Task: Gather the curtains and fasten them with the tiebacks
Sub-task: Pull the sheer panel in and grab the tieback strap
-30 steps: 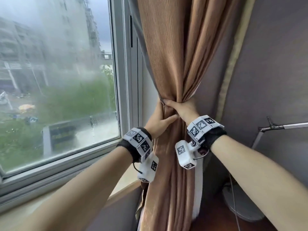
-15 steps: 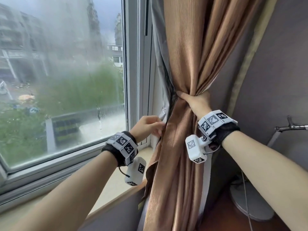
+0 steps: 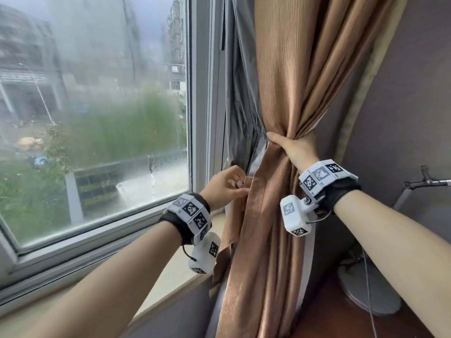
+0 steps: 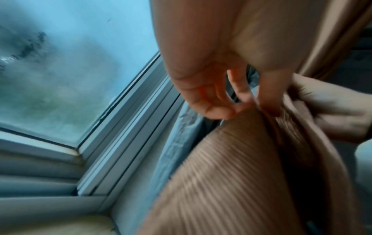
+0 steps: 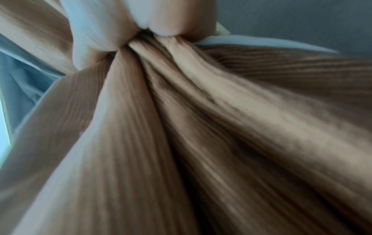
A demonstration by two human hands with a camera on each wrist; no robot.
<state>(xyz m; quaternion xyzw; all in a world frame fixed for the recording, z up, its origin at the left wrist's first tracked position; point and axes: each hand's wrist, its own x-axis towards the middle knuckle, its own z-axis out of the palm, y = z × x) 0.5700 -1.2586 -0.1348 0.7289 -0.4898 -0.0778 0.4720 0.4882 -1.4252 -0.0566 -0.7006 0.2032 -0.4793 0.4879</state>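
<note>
Two hands on the curtain (image 3: 288,98), one bunching it, one working a strip at its edge.

The right hand (image 3: 291,148) is wrapped tight round the gathered waist of the curtain, fingers curled out of sight behind the folds, thumb across the front at about 9 o'clock. Down at roughly 8 o'clock from it, the left hand (image 3: 225,186) has its fingers bent and nearly closed, thumb and fingertips pinching a narrow brown strip (image 3: 245,191) along the curtain's left edge. Looks like the tieback, though I can't say for sure. A grey lining (image 3: 240,113) shows between curtain and window (image 3: 97,118). Half a second back the left hand was a bit off the fabric with nothing pinched; a second back it sat right up against the right hand at the waist.
</note>
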